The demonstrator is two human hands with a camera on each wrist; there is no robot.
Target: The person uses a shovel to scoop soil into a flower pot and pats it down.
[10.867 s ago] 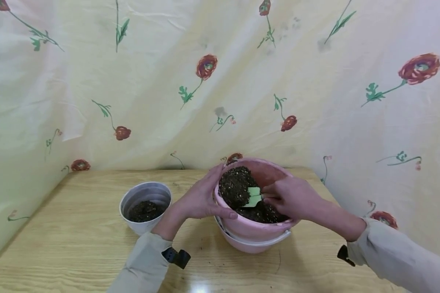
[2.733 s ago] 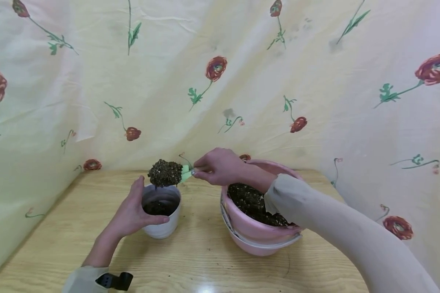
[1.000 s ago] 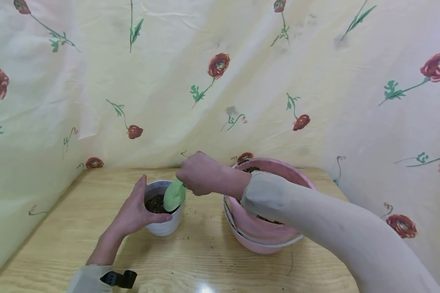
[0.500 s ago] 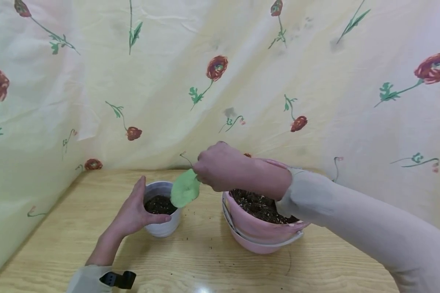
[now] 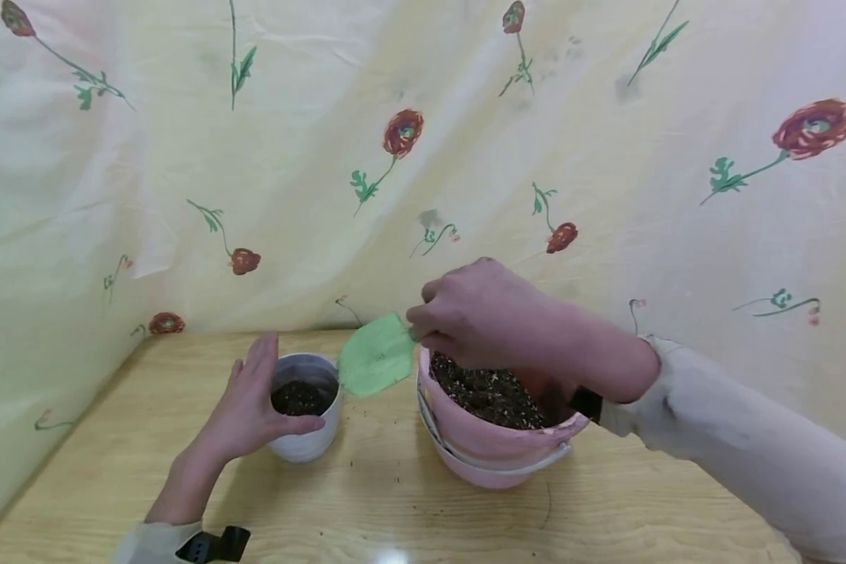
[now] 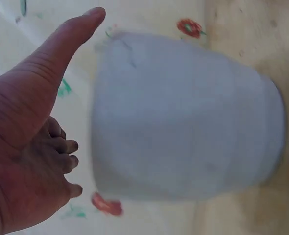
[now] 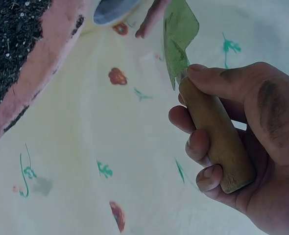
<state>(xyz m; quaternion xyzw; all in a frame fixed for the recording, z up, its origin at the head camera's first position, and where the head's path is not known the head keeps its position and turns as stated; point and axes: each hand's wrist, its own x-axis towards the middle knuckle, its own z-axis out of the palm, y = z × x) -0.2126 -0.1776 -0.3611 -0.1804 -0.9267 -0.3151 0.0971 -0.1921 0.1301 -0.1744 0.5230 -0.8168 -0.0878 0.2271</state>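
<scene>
My right hand (image 5: 486, 317) grips a garden trowel by its wooden handle (image 7: 217, 139), fingers curled round it. The trowel's green blade (image 5: 375, 356) is turned with a bare face up, between the white pot and the pink bucket. My left hand (image 5: 247, 403) is beside the white pot (image 5: 303, 445), thumb stretched along the near side and fingers at the left. In the left wrist view the white pot (image 6: 183, 117) shows a gap from the palm (image 6: 17, 176). Dark soil (image 5: 301, 398) lies inside the pot. More soil (image 5: 486, 395) fills part of the pink bucket (image 5: 465, 435).
A wooden table (image 5: 366, 509) carries both containers, with a few soil crumbs scattered between them. The bucket's pale handle (image 5: 522, 470) hangs down its front. Flower-patterned cloth (image 5: 310, 196) rises behind and at the sides.
The trowel went from the bucket to the pot with a heap of soil, tipped, and now comes back rightward bare. The left hand moved from the bucket to the pot, which holds more soil.
</scene>
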